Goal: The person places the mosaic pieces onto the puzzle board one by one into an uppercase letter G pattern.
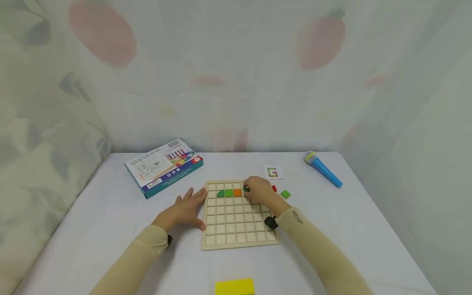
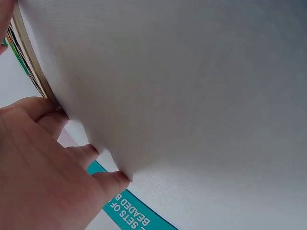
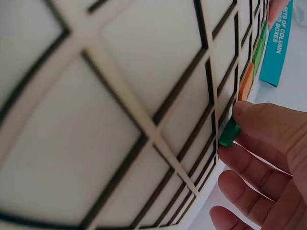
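One dark green piece [image 1: 246, 189] is pinched between the thumb and index finger of the right hand [image 1: 259, 190], over the second row from the top of the wooden grid board [image 1: 240, 227], just beside the orange tile [image 1: 237, 192]. The right wrist view shows the piece tilted against the grid; whether it sits fully within its cell cannot be told. To the left of the orange tile, the bright green tile [image 1: 229, 193] and the rounded green piece [image 1: 221, 194] fill neighbouring cells. The step in hand appears to be seating this fourth piece in the row; the next move seems to call for squaring it to the cell, pressing it flat and letting go without nudging the orange tile.

The left hand [image 1: 187, 208] has its fingers spread apart, touching the board's left edge, probably to steady it. Right of the board, a red piece [image 1: 274, 188], partly hidden, and a loose green tile [image 1: 285, 194] lie on the tabletop [image 1: 317, 237]. Farther back lies the pattern card [image 1: 273, 172], likely the guide for checking position and colour.
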Available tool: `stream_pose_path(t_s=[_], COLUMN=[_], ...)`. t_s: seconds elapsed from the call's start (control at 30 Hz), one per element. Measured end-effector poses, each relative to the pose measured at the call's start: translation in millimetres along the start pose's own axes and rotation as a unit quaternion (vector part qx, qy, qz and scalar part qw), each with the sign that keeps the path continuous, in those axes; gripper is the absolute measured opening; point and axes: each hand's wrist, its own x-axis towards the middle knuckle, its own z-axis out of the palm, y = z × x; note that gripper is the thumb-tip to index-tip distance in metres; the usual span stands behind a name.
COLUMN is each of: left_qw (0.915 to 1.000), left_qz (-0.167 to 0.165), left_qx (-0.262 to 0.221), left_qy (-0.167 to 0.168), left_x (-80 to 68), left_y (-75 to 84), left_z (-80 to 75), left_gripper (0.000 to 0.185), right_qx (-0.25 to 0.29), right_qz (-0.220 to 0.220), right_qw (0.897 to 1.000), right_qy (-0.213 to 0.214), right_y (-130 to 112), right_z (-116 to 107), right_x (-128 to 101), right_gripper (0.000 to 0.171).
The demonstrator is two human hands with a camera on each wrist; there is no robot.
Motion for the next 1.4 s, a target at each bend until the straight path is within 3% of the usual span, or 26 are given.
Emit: stream_pose_path(t_s=[0.57,0.87,1.1,1.4], left_qw=[0.9999,0.9999,0.9999,0.9998], left_qz=[0.000,-0.007,-0.004,-0.005], left_qx=[0.013,0.012,0.014,0.016], left_qy=[0.000,-0.006,-0.002,-0.005], left_x=[3.6,3.6,3.8,2.7], left_y=[5.2,5.5,1.3,1.0], left_z=[1.0,3.0,3.5,1.7], left_gripper=[0.121,0.123,0.124,0.123], right_qx=[-0.009,-0.040,-0.021,-0.002], right_qz=[0.015,-0.012,-0.008,0.044], right_qw=[1.000,0.999,0.999,0.998], right_qy=[-0.011,0.003,0.031,0.033], right_y=[-5,-4,9,41], right_z=[-1,0,-8,-16], right_x=[-5,-13,-26,-48], right_gripper=[0.027,0.031,0.032,0.032])
